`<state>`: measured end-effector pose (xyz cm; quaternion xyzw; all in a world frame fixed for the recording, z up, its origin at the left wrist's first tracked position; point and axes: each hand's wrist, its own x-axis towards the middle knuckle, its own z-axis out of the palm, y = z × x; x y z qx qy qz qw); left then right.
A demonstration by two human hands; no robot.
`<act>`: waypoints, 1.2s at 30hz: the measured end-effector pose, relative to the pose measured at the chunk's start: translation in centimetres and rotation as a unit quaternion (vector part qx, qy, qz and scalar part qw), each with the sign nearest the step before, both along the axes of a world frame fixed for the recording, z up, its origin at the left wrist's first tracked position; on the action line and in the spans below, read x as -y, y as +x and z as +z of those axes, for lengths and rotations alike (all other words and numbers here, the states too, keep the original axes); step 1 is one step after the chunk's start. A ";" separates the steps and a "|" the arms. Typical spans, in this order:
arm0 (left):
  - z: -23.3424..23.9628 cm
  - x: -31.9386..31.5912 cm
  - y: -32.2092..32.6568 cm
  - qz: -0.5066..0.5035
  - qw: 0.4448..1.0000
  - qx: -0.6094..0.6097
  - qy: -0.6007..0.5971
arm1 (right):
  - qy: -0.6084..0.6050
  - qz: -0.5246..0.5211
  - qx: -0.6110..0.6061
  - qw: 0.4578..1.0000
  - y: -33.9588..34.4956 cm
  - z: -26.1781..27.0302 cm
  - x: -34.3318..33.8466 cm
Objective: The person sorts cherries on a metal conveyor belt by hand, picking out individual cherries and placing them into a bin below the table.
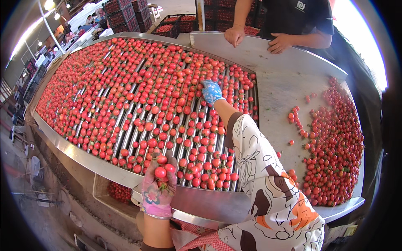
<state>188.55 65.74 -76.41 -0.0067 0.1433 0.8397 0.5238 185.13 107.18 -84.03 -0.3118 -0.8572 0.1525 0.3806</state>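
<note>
Small red tomatoes [150,142] cover a roller conveyor with metal bars [124,142]. My left hand [159,185], in a pink flowered glove, is cupped palm up at the conveyor's near edge and holds several tomatoes [160,172]. My right hand [211,91], in a blue flowered glove, reaches over the rollers farther away, its fingertips among the tomatoes; whether it grips one is hidden.
A metal tray [273,103] on the right bears a large heap of tomatoes [333,150]. Behind it stands a person in a dark shirt [298,18]. Below the near edge is a bin of tomatoes [119,192]. Stacked crates [118,14] stand behind the conveyor.
</note>
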 end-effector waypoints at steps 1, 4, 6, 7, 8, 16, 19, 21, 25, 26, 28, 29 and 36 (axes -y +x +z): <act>-0.2 0.0 0.1 0.005 1.000 -0.006 -0.014 | -0.001 -0.011 -0.085 0.996 -0.1 -0.9 -0.1; -0.2 -0.4 0.5 0.011 0.999 -0.009 -0.029 | -0.015 -0.035 -0.047 0.998 0.0 -2.1 0.0; -0.2 -0.5 0.8 0.004 1.000 -0.004 -0.023 | -0.110 -0.020 -0.047 0.993 0.6 -2.4 0.3; -0.2 -0.5 0.9 0.001 1.000 -0.002 -0.020 | -0.092 0.002 0.007 0.996 1.7 -2.7 0.4; -0.3 -0.6 1.0 0.003 1.000 -0.008 -0.015 | -0.157 0.078 -0.013 0.984 2.8 -2.9 0.5; -0.7 -1.3 1.6 -0.005 1.000 -0.025 -0.013 | -0.563 0.280 -0.257 0.734 11.4 -2.5 7.9; -0.8 -1.3 1.5 -0.010 1.000 0.010 0.006 | -0.687 0.394 -0.272 0.547 13.4 -2.7 11.1; -0.6 -1.5 2.2 -0.007 1.000 0.003 0.001 | -0.691 0.419 -0.275 0.521 14.8 -2.6 13.2; -0.7 -1.4 2.4 -0.003 1.000 -0.016 -0.015 | -0.705 0.438 -0.276 0.485 15.8 -2.4 15.5; -0.6 -1.2 2.5 -0.001 1.000 -0.022 -0.021 | -0.700 0.449 -0.270 0.486 15.9 -2.2 15.9; -0.7 -1.4 3.0 0.010 0.999 -0.035 -0.023 | -0.691 0.457 -0.255 0.499 16.3 -2.6 15.8; -0.9 -1.6 3.0 0.009 0.999 -0.030 -0.023 | -0.689 0.455 -0.246 0.508 16.3 -2.9 15.7; -2.2 -1.5 2.9 0.007 0.999 -0.049 -0.022 | -0.182 0.343 0.039 0.921 13.7 -2.3 14.1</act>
